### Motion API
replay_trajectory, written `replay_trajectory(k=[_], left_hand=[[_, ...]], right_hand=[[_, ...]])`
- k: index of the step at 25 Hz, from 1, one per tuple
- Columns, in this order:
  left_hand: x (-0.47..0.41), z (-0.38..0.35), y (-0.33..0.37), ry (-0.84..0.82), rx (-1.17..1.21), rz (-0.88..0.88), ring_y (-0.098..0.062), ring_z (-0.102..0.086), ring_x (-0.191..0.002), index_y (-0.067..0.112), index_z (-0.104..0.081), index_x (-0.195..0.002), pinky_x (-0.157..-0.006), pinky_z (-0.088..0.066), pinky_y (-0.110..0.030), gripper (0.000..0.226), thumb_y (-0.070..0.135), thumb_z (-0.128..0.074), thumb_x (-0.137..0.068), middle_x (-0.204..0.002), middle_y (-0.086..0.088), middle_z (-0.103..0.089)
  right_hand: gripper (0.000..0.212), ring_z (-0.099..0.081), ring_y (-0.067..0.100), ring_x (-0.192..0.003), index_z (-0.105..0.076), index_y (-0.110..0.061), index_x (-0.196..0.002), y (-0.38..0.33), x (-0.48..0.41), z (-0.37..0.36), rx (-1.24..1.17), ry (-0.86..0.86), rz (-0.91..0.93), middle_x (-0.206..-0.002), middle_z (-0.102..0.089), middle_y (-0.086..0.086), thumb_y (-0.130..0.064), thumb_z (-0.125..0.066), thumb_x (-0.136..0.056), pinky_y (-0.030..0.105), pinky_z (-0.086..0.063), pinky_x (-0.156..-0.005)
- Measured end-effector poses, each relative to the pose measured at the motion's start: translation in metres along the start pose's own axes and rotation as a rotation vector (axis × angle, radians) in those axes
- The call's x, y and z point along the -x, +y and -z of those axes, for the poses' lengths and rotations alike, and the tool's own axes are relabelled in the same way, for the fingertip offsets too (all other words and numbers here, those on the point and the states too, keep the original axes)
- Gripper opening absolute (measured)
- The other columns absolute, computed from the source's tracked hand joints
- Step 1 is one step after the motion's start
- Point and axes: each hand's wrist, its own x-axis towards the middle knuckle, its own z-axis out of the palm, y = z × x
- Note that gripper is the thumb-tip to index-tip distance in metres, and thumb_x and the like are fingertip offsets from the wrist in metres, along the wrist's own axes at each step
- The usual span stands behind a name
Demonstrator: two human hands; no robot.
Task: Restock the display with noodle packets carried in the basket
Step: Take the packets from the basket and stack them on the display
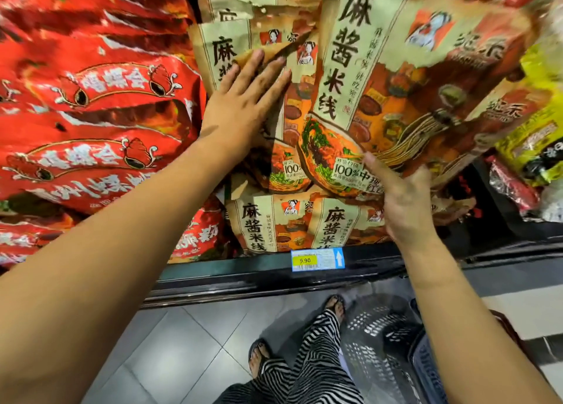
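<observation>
Grey tiled floor lies near; the dark shelf edge beyond carries a blue price label reading 9.90.

Both bare arms are stretched forward and upward. The left hand is held flat, its back turned to the camera. Its fingers are kept straight and close together, and are pressed against the stacked packets. The right hand is raised higher than its wrist, and the lower edge of a noodle packet is gripped by it, with the thumb laid on the packet's front. Below, two sandalled feet are seen, one ahead of the other, under striped trousers.
</observation>
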Motion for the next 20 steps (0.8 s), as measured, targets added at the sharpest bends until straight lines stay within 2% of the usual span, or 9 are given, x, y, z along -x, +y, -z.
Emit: replay_trajectory(k=[3,5,7,10,12,14,15,18,20], left_hand=[[0.0,0.015,-0.001,-0.061,0.131,-0.003,-0.022,0.011,-0.152,0.016,0.015,-0.155,-0.122,0.003,-0.037,0.122,0.045,-0.076,-0.079,-0.166,-0.002,0.004],[0.0,0.03,0.0,-0.128,0.386,0.019,-0.023,0.01,-0.152,0.014,0.016,-0.155,-0.122,0.003,-0.04,0.141,0.059,-0.082,-0.064,-0.165,-0.006,0.005],[0.004,0.04,0.004,-0.167,0.693,0.071,-0.022,0.013,-0.151,0.014,0.017,-0.155,-0.123,0.006,-0.045,0.15,0.074,-0.075,-0.053,-0.164,-0.008,0.011],[0.007,0.038,0.011,-0.024,1.038,0.175,-0.015,-0.001,-0.152,0.017,0.008,-0.157,-0.124,-0.006,-0.048,0.148,0.084,-0.07,-0.052,-0.166,0.0,0.0],[0.012,0.04,0.023,0.151,1.158,0.292,-0.008,-0.019,-0.148,0.017,-0.006,-0.158,-0.123,-0.019,-0.037,0.138,0.074,-0.079,-0.055,-0.162,0.008,-0.02],[0.016,0.046,0.036,0.327,1.136,0.387,-0.005,-0.03,-0.141,0.013,-0.019,-0.155,-0.118,-0.024,-0.024,0.125,0.056,-0.087,-0.059,-0.155,0.005,-0.035],[0.018,0.048,0.04,0.389,1.073,0.414,-0.009,-0.033,-0.139,0.012,-0.021,-0.154,-0.116,-0.025,-0.023,0.121,0.049,-0.089,-0.061,-0.153,0.0,-0.038],[0.025,0.044,0.046,0.441,0.797,0.442,-0.027,-0.041,-0.134,0.009,-0.018,-0.155,-0.113,-0.032,-0.04,0.122,0.045,-0.088,-0.063,-0.144,-0.011,-0.045],[0.03,0.039,0.047,0.431,0.641,0.475,-0.035,-0.039,-0.133,0.008,-0.014,-0.156,-0.111,-0.032,-0.05,0.126,0.053,-0.085,-0.062,-0.141,-0.017,-0.043]], right_hand=[[0.027,-0.069,0.015,-0.101,-0.068,-0.016,-0.108,-0.007,0.0,-0.001,0.274,0.081,-0.011,-0.103,-0.071,-0.004,-0.009,-0.076,-0.083,0.036,-0.053,-0.096],[0.023,-0.069,0.017,-0.092,-0.071,-0.02,-0.097,-0.01,0.0,-0.003,0.349,0.104,-0.077,-0.094,-0.07,-0.003,-0.007,-0.078,-0.08,0.037,-0.054,-0.089],[0.019,-0.069,0.016,-0.083,-0.072,-0.021,-0.085,-0.017,-0.001,-0.006,0.337,0.131,-0.151,-0.09,-0.073,0.001,-0.004,-0.078,-0.079,0.036,-0.056,-0.083],[0.025,-0.072,0.008,-0.078,-0.071,-0.024,-0.087,-0.026,-0.004,-0.017,0.161,0.059,-0.209,-0.083,-0.075,-0.009,-0.001,-0.074,-0.08,0.027,-0.057,-0.071],[0.027,-0.073,0.009,-0.082,-0.071,-0.023,-0.093,-0.027,-0.008,-0.029,0.068,0.012,-0.198,-0.085,-0.076,-0.01,0.0,-0.073,-0.081,0.026,-0.058,-0.073],[0.022,-0.073,0.016,-0.087,-0.072,-0.018,-0.096,-0.019,-0.016,-0.047,0.106,0.013,-0.209,-0.091,-0.076,-0.004,-0.005,-0.077,-0.078,0.035,-0.059,-0.082],[0.022,-0.073,0.019,-0.086,-0.073,-0.013,-0.097,-0.012,-0.02,-0.056,0.18,0.044,-0.219,-0.092,-0.076,0.0,-0.009,-0.081,-0.076,0.037,-0.058,-0.084],[0.032,-0.067,0.018,-0.083,-0.072,-0.008,-0.099,0.003,-0.024,-0.08,0.51,0.176,-0.215,-0.095,-0.073,0.006,-0.017,-0.085,-0.072,0.026,-0.051,-0.076],[0.035,-0.067,0.021,-0.091,-0.067,-0.009,-0.105,0.01,-0.018,-0.09,0.46,0.16,-0.235,-0.101,-0.072,0.007,-0.01,-0.083,-0.074,0.027,-0.049,-0.079]])
